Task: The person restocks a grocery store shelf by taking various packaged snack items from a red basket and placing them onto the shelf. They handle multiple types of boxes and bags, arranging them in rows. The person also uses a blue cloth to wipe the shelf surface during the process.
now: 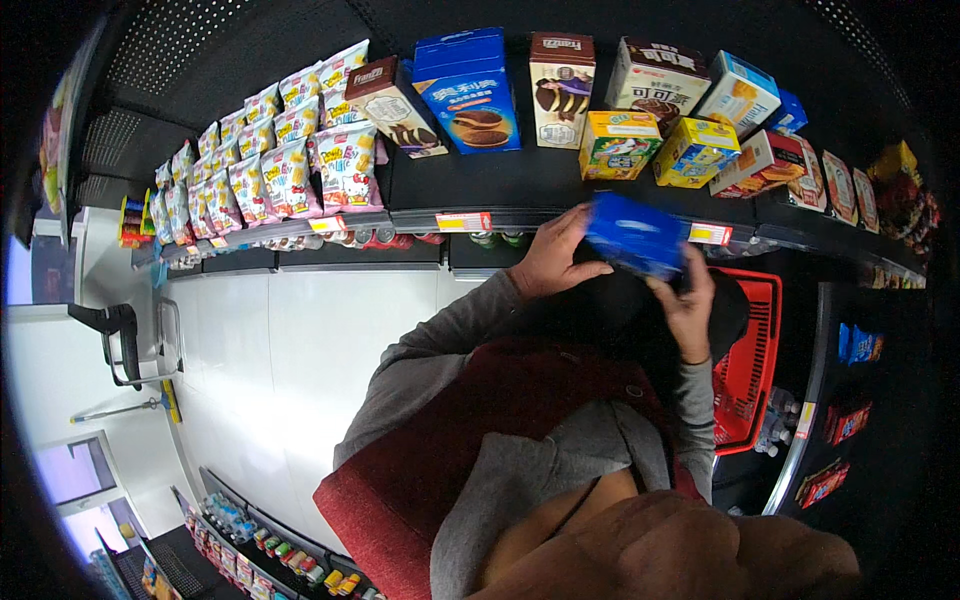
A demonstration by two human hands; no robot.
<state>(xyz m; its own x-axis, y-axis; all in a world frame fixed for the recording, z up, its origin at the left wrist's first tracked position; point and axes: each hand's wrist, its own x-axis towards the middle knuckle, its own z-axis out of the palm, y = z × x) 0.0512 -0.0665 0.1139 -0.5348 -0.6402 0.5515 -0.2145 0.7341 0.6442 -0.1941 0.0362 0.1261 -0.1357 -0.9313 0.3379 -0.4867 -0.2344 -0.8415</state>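
A blue snack box point(636, 234), blurred, is held in front of the black shelf's edge. My left hand point(553, 253) touches its left end with the fingers, the thumb apart below it. Around its lower right corner my right hand point(686, 300) is closed. Just behind, on the shelf, stand a green and yellow box point(619, 146) and a yellow box point(697, 152). Farther back are a tall brown and cream cake box point(561, 90), a large blue cookie box point(469, 94) and a cocoa pie box point(656, 79).
Rows of snack bags point(289, 169) fill the shelf's left part. A red shopping basket point(772, 360) is beside my right arm. Another shelf point(814, 375) with red and blue packets runs along the right. A chair point(124, 341) and a mop point(171, 401) are far left.
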